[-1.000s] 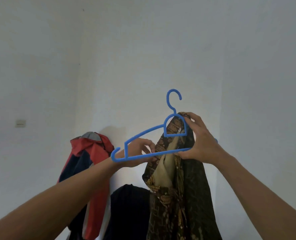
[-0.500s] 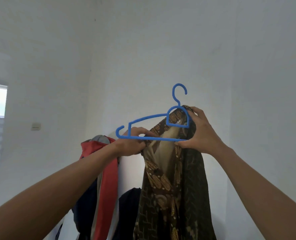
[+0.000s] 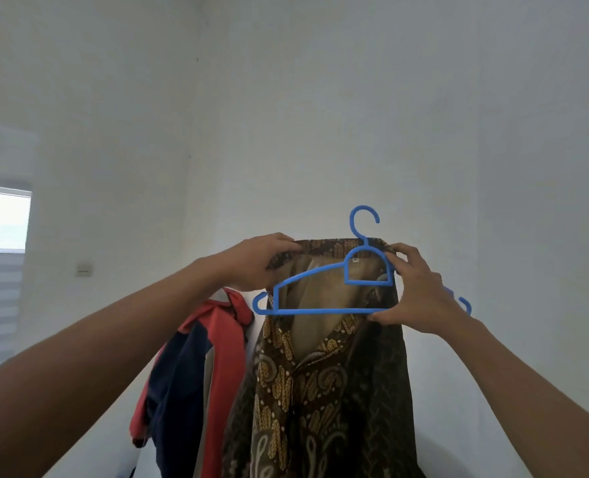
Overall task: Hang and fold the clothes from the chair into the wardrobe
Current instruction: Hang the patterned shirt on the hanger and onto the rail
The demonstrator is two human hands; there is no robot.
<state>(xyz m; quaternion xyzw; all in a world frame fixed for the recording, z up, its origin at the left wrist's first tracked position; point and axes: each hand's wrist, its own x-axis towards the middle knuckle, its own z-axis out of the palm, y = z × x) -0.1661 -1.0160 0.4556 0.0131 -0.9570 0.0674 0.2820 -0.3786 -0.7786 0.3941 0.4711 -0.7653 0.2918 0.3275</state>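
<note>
Head view, left hand (image 3: pixel 256 262) pinching the collar of a brown batik shirt (image 3: pixel 324 384), right hand (image 3: pixel 415 289) gripping a blue hanger (image 3: pixel 320 310) and the collar's other end, shirt hanging below both hands, red-and-navy jacket (image 3: pixel 196 367) below the left hand
</note>
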